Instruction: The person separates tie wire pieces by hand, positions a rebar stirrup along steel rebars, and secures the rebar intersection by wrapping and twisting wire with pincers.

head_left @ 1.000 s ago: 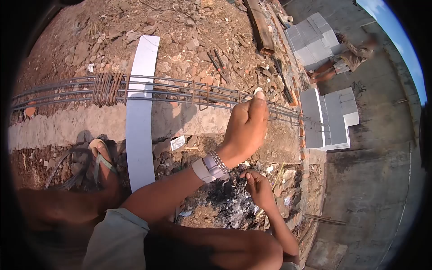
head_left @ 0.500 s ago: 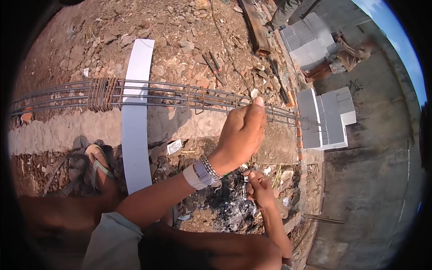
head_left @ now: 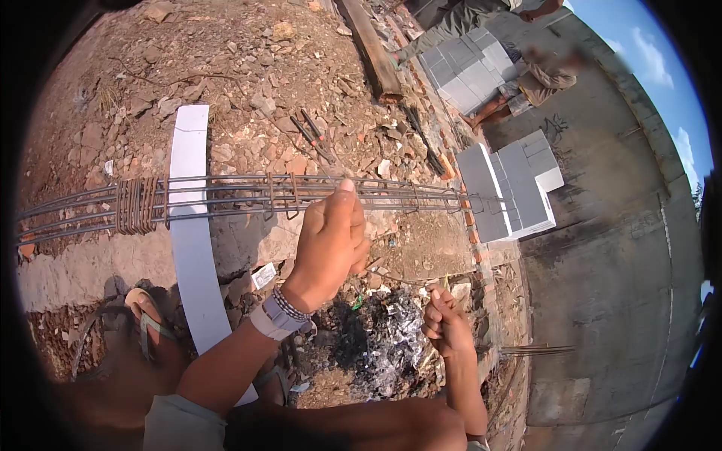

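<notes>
Closed in a pinch, my left hand [head_left: 329, 244], with a watch on its wrist, is over the long steel rods [head_left: 241, 199], thumb up; what it holds is hidden. Rusty wire stirrups [head_left: 137, 206] are bunched round the rods at the left, and a few more stand near my hand. Lower right, my right hand [head_left: 449, 323] has its fingers curled and thumb pressed to the index finger, above the ash heap [head_left: 391, 338]. Whatever is in that pinch is too small to name. A pale flat board [head_left: 197, 263] passes beneath the rods.
Pincers with red-marked handles [head_left: 310, 134] lie on the rubble beyond the rods. A wooden beam [head_left: 370, 56] is at the top. Grey blocks [head_left: 519, 180] are stacked by the wall [head_left: 602, 263]. One person [head_left: 545, 83] is beside the blocks; another person's legs [head_left: 451, 30] show above.
The view has turned, shifting the rods and board left and down. My right hand has moved farther from my left hand. Another person's legs have come farther into view at the top.
</notes>
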Motion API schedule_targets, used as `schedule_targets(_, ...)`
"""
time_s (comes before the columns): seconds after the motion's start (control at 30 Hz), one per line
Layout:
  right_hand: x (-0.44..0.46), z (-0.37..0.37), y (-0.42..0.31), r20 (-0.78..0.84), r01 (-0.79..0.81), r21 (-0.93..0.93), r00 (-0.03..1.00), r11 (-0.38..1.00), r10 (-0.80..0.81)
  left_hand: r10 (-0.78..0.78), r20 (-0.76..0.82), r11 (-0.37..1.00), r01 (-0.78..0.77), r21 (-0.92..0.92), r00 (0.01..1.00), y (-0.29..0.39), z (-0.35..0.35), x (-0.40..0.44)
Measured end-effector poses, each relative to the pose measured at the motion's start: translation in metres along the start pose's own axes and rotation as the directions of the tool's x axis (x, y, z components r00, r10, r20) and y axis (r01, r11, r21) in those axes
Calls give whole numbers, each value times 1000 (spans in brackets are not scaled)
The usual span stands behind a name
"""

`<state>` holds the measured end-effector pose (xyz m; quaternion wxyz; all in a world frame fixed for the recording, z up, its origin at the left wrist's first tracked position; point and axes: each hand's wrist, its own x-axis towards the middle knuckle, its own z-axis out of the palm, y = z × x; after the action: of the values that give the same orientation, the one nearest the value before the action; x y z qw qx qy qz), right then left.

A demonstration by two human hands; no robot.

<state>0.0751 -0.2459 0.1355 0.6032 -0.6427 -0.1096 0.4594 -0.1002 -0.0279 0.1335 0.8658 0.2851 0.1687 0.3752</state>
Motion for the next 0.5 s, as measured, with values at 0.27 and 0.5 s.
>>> schedule_targets(0.27, -20, 51, 19, 491, 491, -870, 848, 50, 203, 20, 2, 981, -20, 192, 1000, 4, 5, 20)
schedule_targets(0.5, -28, 66, -13, 527, 487, -803, 849, 343, 30, -63, 349, 981, 123, -152, 935, 37, -29, 66)
